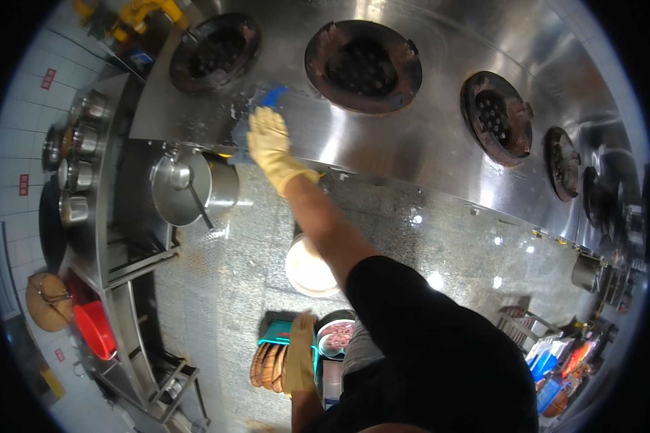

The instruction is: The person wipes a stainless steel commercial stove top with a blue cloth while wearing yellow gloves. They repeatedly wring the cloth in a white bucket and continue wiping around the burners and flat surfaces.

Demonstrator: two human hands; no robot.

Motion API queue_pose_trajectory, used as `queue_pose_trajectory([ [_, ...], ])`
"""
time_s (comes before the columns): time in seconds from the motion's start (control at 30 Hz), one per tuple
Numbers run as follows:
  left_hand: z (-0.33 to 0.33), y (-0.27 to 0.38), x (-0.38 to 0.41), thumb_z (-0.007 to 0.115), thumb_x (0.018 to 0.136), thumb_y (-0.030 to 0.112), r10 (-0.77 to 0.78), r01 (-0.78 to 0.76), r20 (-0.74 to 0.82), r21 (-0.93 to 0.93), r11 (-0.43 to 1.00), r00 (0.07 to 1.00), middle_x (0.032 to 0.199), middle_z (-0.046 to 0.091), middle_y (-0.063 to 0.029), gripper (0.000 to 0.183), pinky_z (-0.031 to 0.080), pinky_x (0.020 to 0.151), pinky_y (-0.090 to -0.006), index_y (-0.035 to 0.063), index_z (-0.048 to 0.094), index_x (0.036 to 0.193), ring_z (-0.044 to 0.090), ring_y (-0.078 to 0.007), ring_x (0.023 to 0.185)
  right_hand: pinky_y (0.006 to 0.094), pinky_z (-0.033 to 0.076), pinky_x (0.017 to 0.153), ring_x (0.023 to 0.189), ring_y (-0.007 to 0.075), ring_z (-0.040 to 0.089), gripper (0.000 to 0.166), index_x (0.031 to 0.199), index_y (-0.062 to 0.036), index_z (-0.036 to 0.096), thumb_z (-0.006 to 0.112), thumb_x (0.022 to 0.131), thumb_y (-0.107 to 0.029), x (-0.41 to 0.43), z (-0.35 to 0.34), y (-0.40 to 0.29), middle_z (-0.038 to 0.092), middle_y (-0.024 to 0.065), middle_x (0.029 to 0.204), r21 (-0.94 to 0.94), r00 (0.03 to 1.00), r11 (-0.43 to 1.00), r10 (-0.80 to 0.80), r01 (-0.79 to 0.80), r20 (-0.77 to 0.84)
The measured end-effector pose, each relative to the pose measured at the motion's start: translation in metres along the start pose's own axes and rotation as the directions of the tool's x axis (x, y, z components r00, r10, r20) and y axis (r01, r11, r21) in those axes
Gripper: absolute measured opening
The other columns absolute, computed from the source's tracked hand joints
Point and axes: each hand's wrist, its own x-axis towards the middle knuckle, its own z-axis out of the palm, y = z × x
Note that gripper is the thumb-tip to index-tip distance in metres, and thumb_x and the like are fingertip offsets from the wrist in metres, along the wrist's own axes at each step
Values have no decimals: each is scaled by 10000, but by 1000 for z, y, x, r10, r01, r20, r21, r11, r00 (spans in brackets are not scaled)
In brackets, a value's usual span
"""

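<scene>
My right hand [269,138], in a yellow rubber glove, reaches across the front left part of a stainless steel wok range [357,132]. It presses nearly flat on a blue cloth [274,96]; a bright fold shows past the fingertips, and the palm hides much of the rest. Wet, whitish streaks lie around it. The hand is between the far left wok burner [215,51] and a larger wok burner [363,66]. My left hand [301,352], gloved too, hangs low by my side above a teal crate [276,333]; its palm is hidden.
A tall steel pot [222,184] with a ladle [181,176] stands below the range's left corner. A steel shelf unit [108,233] with several pots lines the left wall. Near my legs are a white round container [309,270] and a tub [338,336]. The floor [390,211] looks wet.
</scene>
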Motion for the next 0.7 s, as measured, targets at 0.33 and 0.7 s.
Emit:
queue_pose_trajectory([
  [0.33,-46,375,206,513,1064,260,506,-460,-165,251,852,847,1312,680,-248,383,472,1115,-425,18,662,1320,611,-424,1277,525,233,1260,1537,416,316,645,1543,32,428,557,1037,-346,-115,-196,269,392,238,1634,-439,860,758,506,-482,-69],
  [0.7,-42,495,397,549,1038,309,873,-520,51,820,241,485,1572,482,-224,488,287,1243,-544,65,577,1460,408,-427,1476,520,349,1192,1389,483,463,574,1475,26,511,518,1063,-373,111,-134,542,513,275,1514,-571,920,726,356,-383,-164],
])
